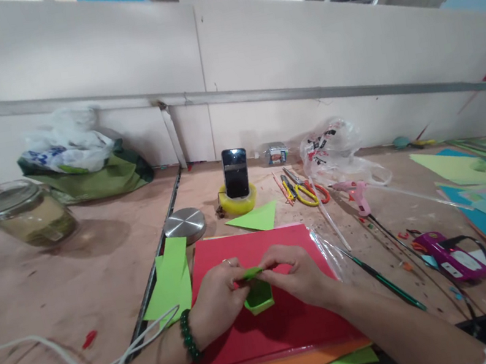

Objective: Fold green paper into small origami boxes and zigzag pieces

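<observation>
Above a red sheet (296, 334) on a stack of coloured paper, a small green folded paper box (261, 307) with angled walls is between my hands. My left hand (220, 300), with a ring and a green bead bracelet (188, 335) on the wrist, pinches the box's far edge at its left. My right hand (300, 272) pinches the same edge from the right, thumb and forefinger together. Fingertips cover part of that edge. Green paper strips (173, 280) lie left of the stack, and a green paper triangle (256, 217) lies behind it.
A phone (236, 172) stands on a yellow tape roll (239, 200). Scissors (304, 190), a pink glue gun (359, 195), a green-handled tool (390, 283) and a purple power strip (456, 258) lie to the right. A glass jar (39, 219), a metal lid (185, 224) and white cables (56, 347) are left.
</observation>
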`<state>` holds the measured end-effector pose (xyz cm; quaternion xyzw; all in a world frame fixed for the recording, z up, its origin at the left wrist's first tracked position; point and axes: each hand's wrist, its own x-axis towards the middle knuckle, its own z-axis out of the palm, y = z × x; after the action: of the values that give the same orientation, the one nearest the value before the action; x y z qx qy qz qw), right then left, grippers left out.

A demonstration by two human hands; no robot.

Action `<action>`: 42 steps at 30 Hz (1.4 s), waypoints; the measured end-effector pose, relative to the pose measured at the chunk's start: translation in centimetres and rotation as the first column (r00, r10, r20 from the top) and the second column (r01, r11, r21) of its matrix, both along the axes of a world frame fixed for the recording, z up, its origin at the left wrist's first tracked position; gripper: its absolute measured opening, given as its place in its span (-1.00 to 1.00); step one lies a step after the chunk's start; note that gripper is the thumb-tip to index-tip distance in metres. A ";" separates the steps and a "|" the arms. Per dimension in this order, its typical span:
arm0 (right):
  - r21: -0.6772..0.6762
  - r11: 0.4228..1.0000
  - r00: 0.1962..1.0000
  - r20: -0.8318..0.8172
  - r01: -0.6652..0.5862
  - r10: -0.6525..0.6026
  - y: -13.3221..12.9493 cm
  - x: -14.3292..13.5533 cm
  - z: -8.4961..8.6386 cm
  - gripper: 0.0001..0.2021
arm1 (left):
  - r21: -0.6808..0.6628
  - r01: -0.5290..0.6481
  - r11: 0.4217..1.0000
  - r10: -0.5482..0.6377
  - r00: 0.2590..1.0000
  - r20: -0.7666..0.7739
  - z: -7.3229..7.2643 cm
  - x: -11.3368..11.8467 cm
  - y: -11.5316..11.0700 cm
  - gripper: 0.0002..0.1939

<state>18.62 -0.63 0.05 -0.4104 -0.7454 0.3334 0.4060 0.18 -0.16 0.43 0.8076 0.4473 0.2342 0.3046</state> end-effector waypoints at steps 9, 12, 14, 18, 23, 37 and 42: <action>-0.041 0.996 0.993 0.095 0.081 -0.076 0.5 0.1 -1.1 -0.91 | -0.028 -0.059 0.998 0.062 0.992 0.112 -0.1 0.0 0.1 -0.79; -0.031 0.999 0.998 0.059 0.023 -0.021 0.7 0.5 -0.6 -0.91 | -0.060 -0.049 0.997 0.057 0.989 0.134 -0.1 -0.1 0.3 -0.78; -0.076 0.991 0.994 -0.008 -0.108 0.108 0.8 0.9 0.1 -0.88 | -0.035 -0.040 0.999 0.043 0.994 0.099 -0.1 -0.1 0.3 -0.76; -0.279 0.919 0.956 -0.176 -0.279 0.237 1.3 1.1 0.8 -0.78 | 0.055 -0.037 0.998 0.037 0.999 -0.006 -0.1 0.1 -0.1 -0.75; -0.417 0.903 0.995 -0.059 -0.103 0.086 1.5 0.3 0.0 -0.82 | 0.157 -0.046 0.987 0.062 0.993 -0.101 -0.5 0.4 -0.5 -0.77; 0.036 0.999 0.958 0.287 0.011 -0.021 1.0 0.5 0.0 -0.87 | -0.220 0.087 0.972 -0.017 0.954 0.301 -0.2 0.0 -0.1 -0.69; 0.060 0.995 0.985 0.151 0.075 -0.083 0.8 0.4 0.2 -0.83 | -0.345 0.191 0.919 -0.035 0.911 0.412 -1.1 -0.1 0.0 -0.03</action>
<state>19.04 0.16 0.25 -0.4527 -0.7664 0.2641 0.3714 0.10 -0.14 -0.71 0.6940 0.3644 0.2844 0.5520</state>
